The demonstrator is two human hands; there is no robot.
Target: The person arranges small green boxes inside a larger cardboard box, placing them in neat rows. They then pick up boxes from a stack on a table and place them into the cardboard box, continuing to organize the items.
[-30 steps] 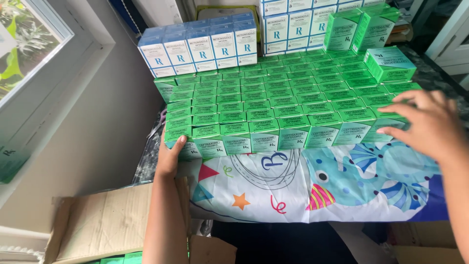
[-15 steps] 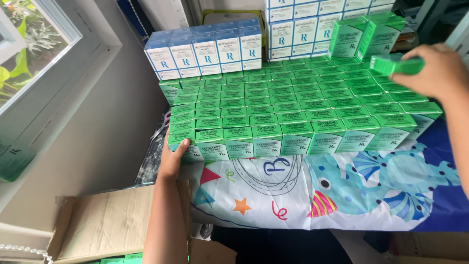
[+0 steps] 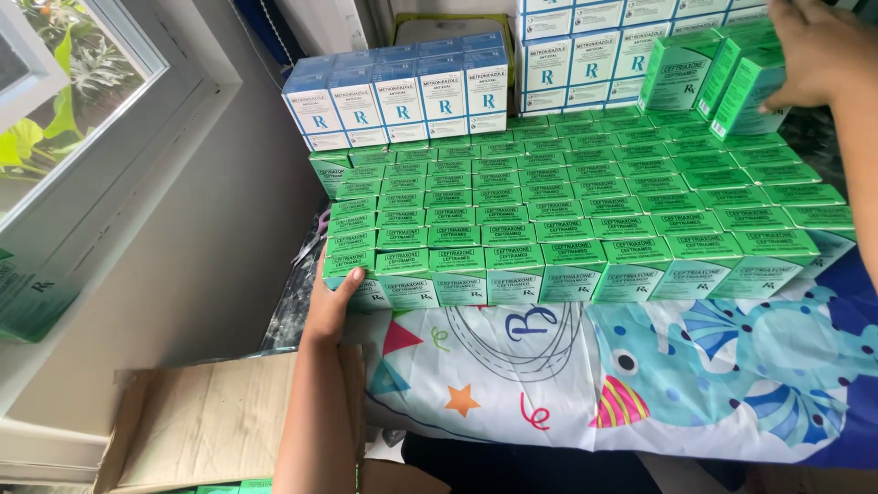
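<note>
Left hand [image 3: 331, 304] is pressing flat, fingers together, against the green boxes' [image 3: 567, 215] front-left corner; right hand [image 3: 817, 50] is gripping an upright green carton [image 3: 745, 96]; rows are lying tight and even.

Bright daylight from left window [image 3: 64, 101], sharp focus

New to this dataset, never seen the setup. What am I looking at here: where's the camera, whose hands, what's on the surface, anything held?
There is no machine: a person works bare-handed, and the one camera sits on their head, looking down. The left hand presses flat against the near left corner of a block of small green cartons, laid in tight rows on a cloth with a fish and star print. The right hand rests on upright green cartons at the far right; whether it has closed on one cannot be told. Behind stand blue-and-white cartons. A flattened cardboard box lies below, by a window.
</note>
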